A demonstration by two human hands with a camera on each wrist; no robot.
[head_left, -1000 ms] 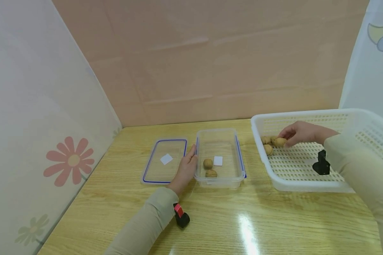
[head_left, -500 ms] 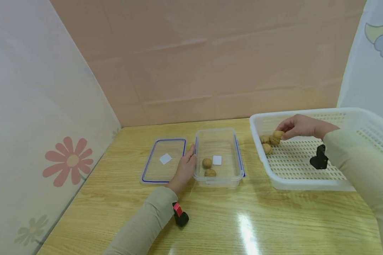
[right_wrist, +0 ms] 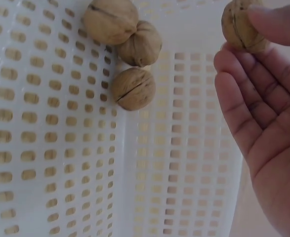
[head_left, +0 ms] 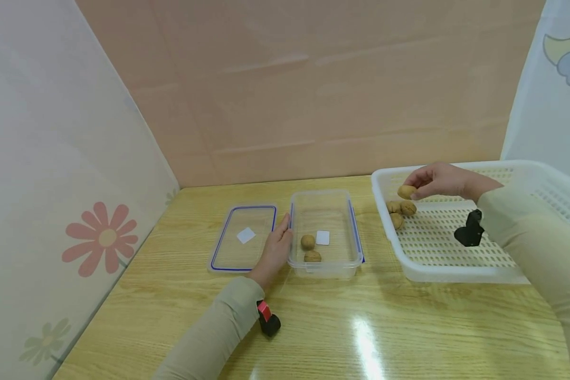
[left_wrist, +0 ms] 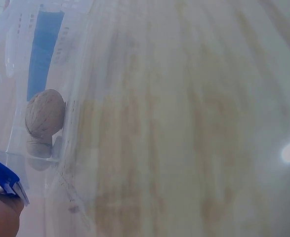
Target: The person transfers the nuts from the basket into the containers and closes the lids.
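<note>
Walnut (head_left: 406,191): pinched at the fingertips of the right hand (head_left: 439,180), raised above the basket (head_left: 461,272) and its three loose walnuts (head_left: 400,211); clear box (head_left: 325,269) lies to its left. Left hand (head_left: 276,252): fingers relaxed, resting flat against that box's near wall, beside the lid (head_left: 228,253)
</note>
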